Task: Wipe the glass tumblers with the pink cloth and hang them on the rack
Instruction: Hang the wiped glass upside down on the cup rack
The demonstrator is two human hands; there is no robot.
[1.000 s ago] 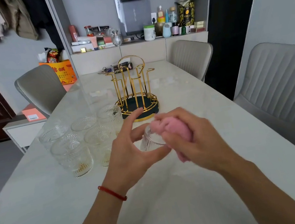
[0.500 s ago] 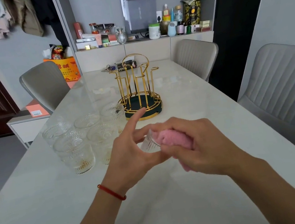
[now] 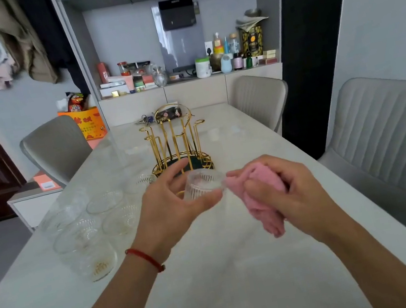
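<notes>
Glass is what I am holding in my left hand [image 3: 170,207]: one ribbed tumbler [image 3: 203,186], lifted off the table [image 3: 231,283] and tipped so its open mouth points toward my other hand. My thumb and fingers curl round its sides, which keeps it steady and leaves the mouth free for wiping.

My right hand [image 3: 284,194] grips the pink cloth [image 3: 260,198], bunched up in my curled fingers. One corner of the cloth sticks out and sits right at the rim of the tumbler. I think it is touching the rim, but the glass is see-through and I cannot be sure. A loose tail of cloth hangs down under my hand.

I judge that I am in the middle of wiping this first glass. Holding it up in front of me lets me turn it and see the clean parts.

Just past my hands stands the gold rack [image 3: 177,144] with its tall hooks and dark round base. No glass hangs on it yet, so most of the job is left. It is close, so the hang will be a short reach.

To my left the other tumblers [image 3: 88,243] stand together on the table, mouths up, waiting their turn. They are near my left arm, so I should lift carefully and not bump them.
</notes>
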